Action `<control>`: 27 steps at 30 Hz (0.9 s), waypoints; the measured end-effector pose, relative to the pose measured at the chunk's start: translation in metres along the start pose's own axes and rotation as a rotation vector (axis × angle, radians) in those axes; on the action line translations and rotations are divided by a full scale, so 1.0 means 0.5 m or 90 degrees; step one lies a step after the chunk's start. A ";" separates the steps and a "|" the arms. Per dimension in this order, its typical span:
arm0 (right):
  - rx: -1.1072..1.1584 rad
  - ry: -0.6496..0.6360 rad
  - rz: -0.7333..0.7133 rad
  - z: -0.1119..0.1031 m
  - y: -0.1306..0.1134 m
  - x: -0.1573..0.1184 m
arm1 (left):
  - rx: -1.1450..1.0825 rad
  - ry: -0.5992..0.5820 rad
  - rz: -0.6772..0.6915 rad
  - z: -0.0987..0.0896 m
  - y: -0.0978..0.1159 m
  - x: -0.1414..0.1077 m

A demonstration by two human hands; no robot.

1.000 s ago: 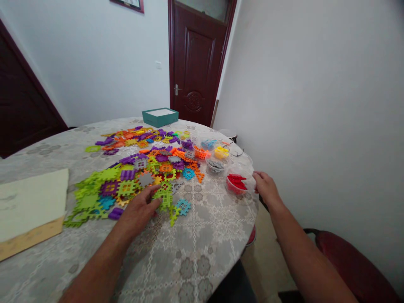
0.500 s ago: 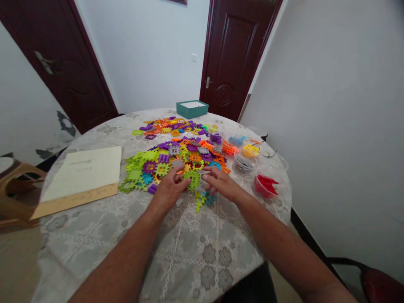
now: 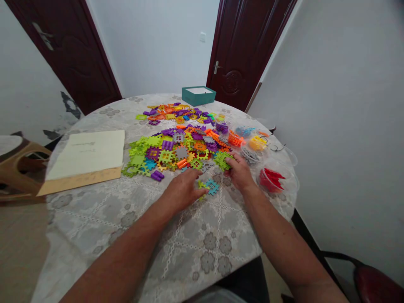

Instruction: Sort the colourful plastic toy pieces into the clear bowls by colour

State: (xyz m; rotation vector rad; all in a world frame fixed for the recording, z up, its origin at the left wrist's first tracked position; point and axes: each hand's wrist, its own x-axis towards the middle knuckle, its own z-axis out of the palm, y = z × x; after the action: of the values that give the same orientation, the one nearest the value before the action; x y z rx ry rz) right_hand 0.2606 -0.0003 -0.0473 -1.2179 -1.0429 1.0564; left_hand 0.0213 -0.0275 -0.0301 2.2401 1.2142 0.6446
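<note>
Pinched in my right hand [image 3: 239, 170] is a green toothed building piece [image 3: 222, 160], held up at the right front edge of a mixed pile. My left hand [image 3: 186, 188] is low over the tablecloth with thumb and fingers apart. Its thumb tip overlaps a yellow-green building piece [image 3: 201, 185], partly hidden by the hand; whether it touches cannot be told. Right beside that piece lies a blue toothed building piece [image 3: 212, 187]. Behind both hands spreads the pile of coloured interlocking pieces [image 3: 167, 145], in green, purple, orange, grey and yellow.
A second heap of pieces [image 3: 176, 112] lies farther back, before a teal box [image 3: 198, 97]. Along the right stand clear tubs, one with red parts [image 3: 272, 180], another with yellow parts [image 3: 258, 143]. A paper sheet on cardboard [image 3: 85, 155] lies at the left.
The green piece has gone from between both hands to the right, in my right hand alone. My left hand has come down toward the yellow-green and blue pieces. The view has tilted slightly down.
</note>
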 end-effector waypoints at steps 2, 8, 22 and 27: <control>-0.004 -0.018 -0.009 -0.002 0.002 0.001 | 0.073 -0.036 0.021 0.017 0.009 -0.007; -0.019 -0.090 -0.006 0.010 0.012 -0.011 | 0.094 -0.055 0.006 0.023 -0.008 -0.001; 0.100 -0.218 0.058 0.053 0.034 -0.022 | -0.477 0.086 -0.172 0.003 -0.006 0.027; 0.059 -0.253 0.052 0.054 0.028 -0.019 | -0.533 0.064 -0.199 -0.001 -0.003 0.031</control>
State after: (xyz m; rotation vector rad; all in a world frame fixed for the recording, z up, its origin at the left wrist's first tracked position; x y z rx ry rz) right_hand 0.2317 -0.0038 -0.0597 -1.0028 -1.2375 1.4331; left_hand 0.0275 -0.0133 -0.0281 1.3127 1.0376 0.9273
